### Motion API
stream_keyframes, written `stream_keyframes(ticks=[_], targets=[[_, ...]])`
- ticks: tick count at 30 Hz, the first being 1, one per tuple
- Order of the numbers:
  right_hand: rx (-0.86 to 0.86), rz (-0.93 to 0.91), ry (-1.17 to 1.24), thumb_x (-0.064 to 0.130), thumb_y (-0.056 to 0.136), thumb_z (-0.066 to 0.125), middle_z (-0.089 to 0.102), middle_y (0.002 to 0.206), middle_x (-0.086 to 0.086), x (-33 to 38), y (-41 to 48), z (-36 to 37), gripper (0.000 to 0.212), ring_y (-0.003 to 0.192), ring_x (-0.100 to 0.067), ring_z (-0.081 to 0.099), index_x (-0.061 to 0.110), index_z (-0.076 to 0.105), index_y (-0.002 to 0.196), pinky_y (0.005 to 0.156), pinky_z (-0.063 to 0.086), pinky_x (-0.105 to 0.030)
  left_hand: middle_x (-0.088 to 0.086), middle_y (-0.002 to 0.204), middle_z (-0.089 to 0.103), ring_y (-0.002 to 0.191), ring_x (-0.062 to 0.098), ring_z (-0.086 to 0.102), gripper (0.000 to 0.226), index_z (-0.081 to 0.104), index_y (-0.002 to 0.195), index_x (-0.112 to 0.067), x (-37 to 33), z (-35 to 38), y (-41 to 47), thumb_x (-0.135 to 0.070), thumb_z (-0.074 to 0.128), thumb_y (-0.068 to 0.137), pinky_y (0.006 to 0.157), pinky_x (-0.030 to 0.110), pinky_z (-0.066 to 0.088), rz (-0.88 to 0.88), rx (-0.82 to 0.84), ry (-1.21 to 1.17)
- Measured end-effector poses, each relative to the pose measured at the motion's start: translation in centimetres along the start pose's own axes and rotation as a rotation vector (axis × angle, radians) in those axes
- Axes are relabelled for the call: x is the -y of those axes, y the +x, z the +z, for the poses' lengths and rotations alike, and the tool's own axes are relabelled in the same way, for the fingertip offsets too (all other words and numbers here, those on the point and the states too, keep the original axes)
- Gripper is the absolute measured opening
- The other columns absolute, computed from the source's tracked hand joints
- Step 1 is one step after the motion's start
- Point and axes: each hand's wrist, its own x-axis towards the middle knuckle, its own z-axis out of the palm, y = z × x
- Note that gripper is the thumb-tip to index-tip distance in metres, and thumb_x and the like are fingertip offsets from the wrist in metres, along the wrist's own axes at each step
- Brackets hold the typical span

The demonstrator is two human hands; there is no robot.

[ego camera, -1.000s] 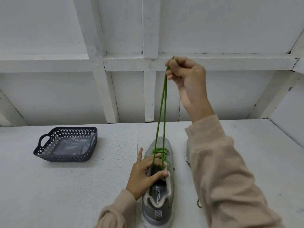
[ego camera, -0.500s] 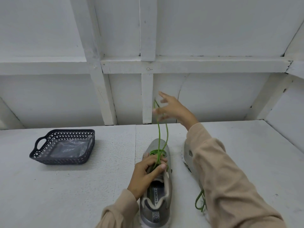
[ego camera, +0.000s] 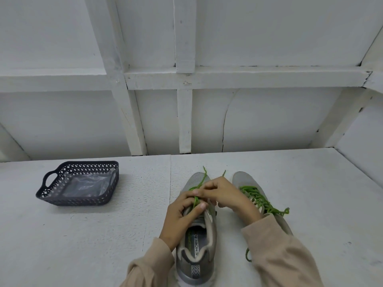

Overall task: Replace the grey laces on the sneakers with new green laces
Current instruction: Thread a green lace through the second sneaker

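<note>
So, quick count of what we've got on the white table (ego camera: 83,245): two grey sneakers, two green laces, one dark basket, and our two hands. The first sneaker (ego camera: 194,264) sits right in front of us, heel toward us and toe pointing at the wall. The second sneaker (ego camera: 240,179) is just beside it on the right, partly hidden by our right sleeve (ego camera: 279,255). The only writing we can read is on the insole of the first sneaker: "MEMORY FO", with the rest cut off by the collar. The mark on the heel tab is too small to make out. Our left hand (ego camera: 180,216) is curled over the tongue area of the first sneaker and grips it, thumb across the top, with a strand of the green lace (ego camera: 200,184) running under it. Our right hand (ego camera: 226,195) touches the left one, fingers bunched and pinching that same lace. Two loose ends poke up past our fingers. The second green lace (ego camera: 259,198) is already threaded up the second sneaker, ends trailing off to the side. The basket (ego camera: 83,200) sits well apart on the left, with one crumpled clear plastic bag (ego camera: 85,184) inside.
</note>
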Motion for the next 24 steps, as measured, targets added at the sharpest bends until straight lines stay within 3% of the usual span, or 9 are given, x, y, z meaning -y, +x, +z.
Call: stream_keyframes(ticks=[3,6,9,15,18,21,24], targets=[[-0.036,-0.081,0.162,0.01,0.084,0.073,0.053,0.067,-0.007,0.3,-0.2,0.7,0.025,0.048,0.002,0.047,-0.013,0.066,0.091,0.048,0.034,-0.007,-0.007,0.112,0.06,0.115,0.015,0.057,0.02,0.076,0.089,-0.017,0.2,0.3,0.0,-0.034,0.07,0.081,0.098,0.022,0.044,0.049,0.0,0.017],[-0.063,-0.104,0.342,-0.004,0.083,0.07,0.067,0.067,0.004,1.0,-0.3,0.7,0.017,0.048,0.004,0.056,-0.008,0.067,0.099,0.046,0.039,-0.008,-0.005,0.118,0.058,0.119,0.016,0.055,0.022,0.073,0.098,-0.03,0.6,0.2,0.1,-0.038,0.074,0.077,0.103,0.033,0.045,0.015,-0.002,0.043],[-0.043,-0.175,0.296,-0.005,0.081,0.071,0.073,0.075,0.0,1.6,-0.2,0.5,0.005,0.05,-0.003,0.055,-0.008,0.068,0.084,0.045,0.038,-0.016,-0.006,0.117,0.059,0.116,0.015,0.057,0.037,0.064,0.11,-0.04,0.6,0.0,0.1,-0.042,0.076,0.076,0.101,0.04,0.047,-0.024,0.01,0.058],[-0.048,-0.271,0.286,-0.011,0.077,0.071,0.073,0.073,-0.002,4.2,-0.1,-0.6,0.003,0.058,-0.017,0.054,-0.008,0.069,0.076,0.049,0.043,-0.02,-0.007,0.126,0.057,0.124,0.016,0.052,0.048,0.059,0.12,-0.037,0.6,0.0,0.0,-0.039,0.078,0.077,0.105,0.044,0.043,-0.038,0.014,0.043],[-0.083,-0.231,0.343,-0.011,0.078,0.07,0.072,0.076,-0.004,3.8,0.3,-0.3,0.004,0.052,-0.012,0.054,-0.008,0.068,0.077,0.051,0.046,-0.019,-0.006,0.13,0.053,0.127,0.015,0.05,0.053,0.055,0.123,-0.04,0.8,0.0,-0.2,-0.039,0.078,0.076,0.106,0.044,0.043,-0.026,-0.009,0.031],[-0.144,-0.199,0.453,-0.01,0.081,0.067,0.074,0.087,-0.005,2.9,0.8,-0.2,0.006,0.056,-0.013,0.057,-0.007,0.069,0.084,0.057,0.053,-0.021,-0.008,0.136,0.048,0.13,0.015,0.047,0.059,0.051,0.124,-0.044,1.3,0.1,-0.7,-0.048,0.08,0.072,0.108,0.044,0.042,-0.055,-0.066,0.035],[-0.216,-0.122,0.396,-0.012,0.085,0.061,0.068,0.112,-0.009,1.1,1.7,-1.1,0.028,0.075,-0.023,0.065,-0.003,0.067,0.11,0.072,0.06,-0.029,-0.014,0.131,0.05,0.126,0.01,0.05,0.065,0.053,0.122,-0.038,1.3,0.3,-1.4,-0.055,0.08,0.065,0.105,0.034,0.043,-0.124,-0.131,-0.017]])
